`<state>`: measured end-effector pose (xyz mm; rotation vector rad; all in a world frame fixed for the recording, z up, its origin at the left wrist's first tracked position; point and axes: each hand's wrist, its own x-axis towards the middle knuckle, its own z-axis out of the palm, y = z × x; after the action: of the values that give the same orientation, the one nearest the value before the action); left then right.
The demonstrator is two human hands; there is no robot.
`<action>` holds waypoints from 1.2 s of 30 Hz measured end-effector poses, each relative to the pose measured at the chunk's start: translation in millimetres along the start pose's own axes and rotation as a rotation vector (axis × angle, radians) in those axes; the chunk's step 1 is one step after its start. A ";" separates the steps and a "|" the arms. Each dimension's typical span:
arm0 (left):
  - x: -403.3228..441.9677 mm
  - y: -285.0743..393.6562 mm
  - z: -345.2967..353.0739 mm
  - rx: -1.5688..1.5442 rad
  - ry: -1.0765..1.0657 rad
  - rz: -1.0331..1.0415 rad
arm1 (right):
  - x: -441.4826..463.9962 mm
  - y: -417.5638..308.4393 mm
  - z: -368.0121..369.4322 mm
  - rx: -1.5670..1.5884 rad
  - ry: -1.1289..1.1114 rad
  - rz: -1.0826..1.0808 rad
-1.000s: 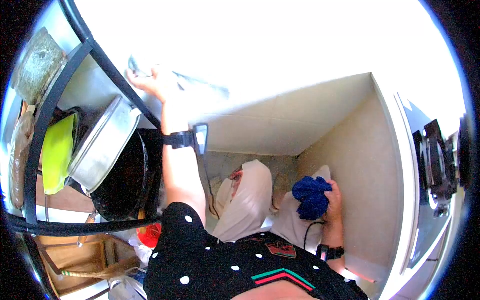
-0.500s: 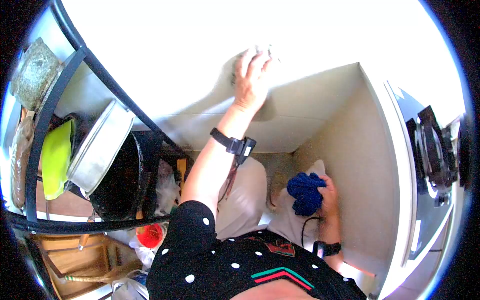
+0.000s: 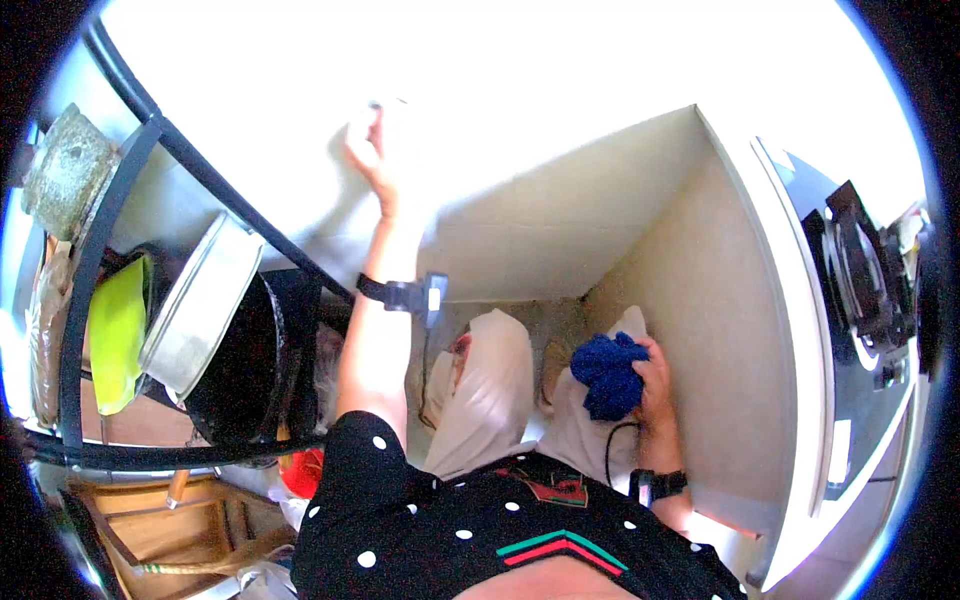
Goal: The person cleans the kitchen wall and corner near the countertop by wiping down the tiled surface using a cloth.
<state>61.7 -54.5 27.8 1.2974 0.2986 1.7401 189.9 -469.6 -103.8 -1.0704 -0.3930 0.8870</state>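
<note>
My left hand [image 3: 372, 150] is raised at the bright white wall [image 3: 560, 120]. Its fingers look curled, and glare washes out whatever may be in them. A black strap with a small box [image 3: 405, 294] circles that forearm. Low on the right, my right hand [image 3: 655, 385] grips a crumpled dark blue cloth [image 3: 607, 376] from its right side. The cloth hangs over my light-coloured trouser leg, and part of the hand's fingers is hidden behind it.
On the left stands a black-framed rack [image 3: 100, 250] with a metal pan [image 3: 203, 305], a lime-green container [image 3: 120, 335] and a stone mortar-like vessel [image 3: 70, 172]. A beige side panel [image 3: 690, 270] bounds my right. Beyond it is a stove-like black fixture [image 3: 860, 280].
My left hand has moved left along the wall, and its fingers have gone from outstretched to curled. The right hand keeps the blue cloth in nearly the same place.
</note>
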 end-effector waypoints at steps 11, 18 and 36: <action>-49.8 -25.5 58.6 0.886 -0.390 0.874 | 1.9 -8.0 7.2 -0.045 0.004 0.035; -125.0 -80.8 -44.1 0.959 -0.850 0.629 | 0.6 -1.4 -2.0 -0.109 0.002 -0.030; -47.3 11.1 131.4 0.777 -0.288 0.715 | 0.2 -4.4 -5.1 -0.286 -0.012 -0.067</action>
<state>169.5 -138.1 59.8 2.4187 0.3924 2.0513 195.3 -473.3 -102.2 -1.3058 -0.5752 0.7927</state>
